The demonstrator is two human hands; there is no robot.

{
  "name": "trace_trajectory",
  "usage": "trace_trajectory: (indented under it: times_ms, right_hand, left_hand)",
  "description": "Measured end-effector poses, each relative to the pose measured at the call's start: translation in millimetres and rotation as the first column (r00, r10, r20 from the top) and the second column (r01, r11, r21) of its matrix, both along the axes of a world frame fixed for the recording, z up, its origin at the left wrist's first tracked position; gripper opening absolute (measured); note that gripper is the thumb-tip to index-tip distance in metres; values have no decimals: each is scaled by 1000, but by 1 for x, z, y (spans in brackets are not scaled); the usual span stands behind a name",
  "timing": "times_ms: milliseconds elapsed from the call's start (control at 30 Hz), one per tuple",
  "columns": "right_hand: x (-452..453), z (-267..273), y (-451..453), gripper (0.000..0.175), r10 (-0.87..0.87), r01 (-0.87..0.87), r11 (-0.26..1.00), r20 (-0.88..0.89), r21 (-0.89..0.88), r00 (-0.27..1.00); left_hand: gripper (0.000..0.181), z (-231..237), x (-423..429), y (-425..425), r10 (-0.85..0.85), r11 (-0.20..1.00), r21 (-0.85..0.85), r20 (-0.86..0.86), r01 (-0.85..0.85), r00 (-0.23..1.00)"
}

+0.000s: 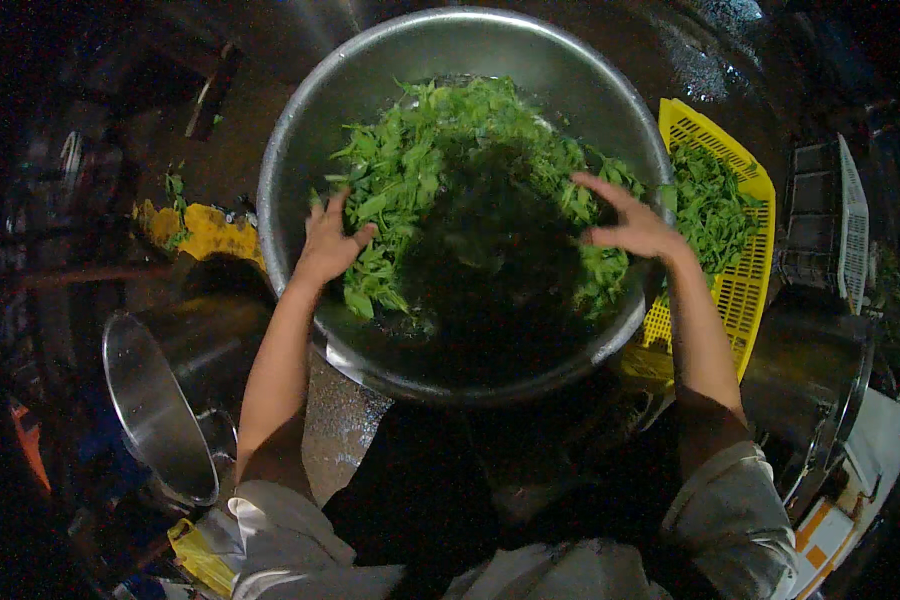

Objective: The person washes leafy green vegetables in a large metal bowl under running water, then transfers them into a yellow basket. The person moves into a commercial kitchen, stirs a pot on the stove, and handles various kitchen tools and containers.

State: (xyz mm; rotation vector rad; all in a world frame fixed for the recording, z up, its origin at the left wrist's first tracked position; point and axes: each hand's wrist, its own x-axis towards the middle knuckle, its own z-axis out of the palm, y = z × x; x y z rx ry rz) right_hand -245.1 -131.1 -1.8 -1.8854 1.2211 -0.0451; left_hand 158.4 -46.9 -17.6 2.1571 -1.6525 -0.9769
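Before me is a large round stainless steel basin (465,392), its lower middle lying in dark shadow. Green leafy vegetables (397,165) lie inside it in a broad arc along the left, the far side and the right. My left hand (331,238) is at the left part of the leaves, fingers spread, touching or just above them. Over the leaves near the basin's right wall, my right hand (630,225) has its thumb and fingers apart. Neither hand grasps anything that I can see. Both hands are slightly blurred.
A yellow plastic basket (757,277) with more green leaves (709,210) stands against the basin's right side. Metal pots (157,405) (810,375) are at the lower left and lower right. A worn yellow object (217,234) lies left of the basin. The floor (341,420) looks wet.
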Motion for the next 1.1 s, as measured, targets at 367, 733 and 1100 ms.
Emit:
trace_trajectory:
  times_ms: [367, 733, 1100]
  right_hand:
    - [91, -218, -3, 67, 97, -216, 879, -284, -424, 954]
    - [125, -148, -84, 90, -161, 279, 929, 412, -244, 897]
    - [33, -22, -44, 87, -341, 279, 940, 565, 196, 751]
  left_hand:
    - [77, -74, -56, -24, -544, 653, 614, -27, 443, 838]
    - [82, -128, -77, -109, 178, 962, -33, -678, -272, 713]
    - [87, 26, -13, -51, 452, 882, 290, -743, -372, 493]
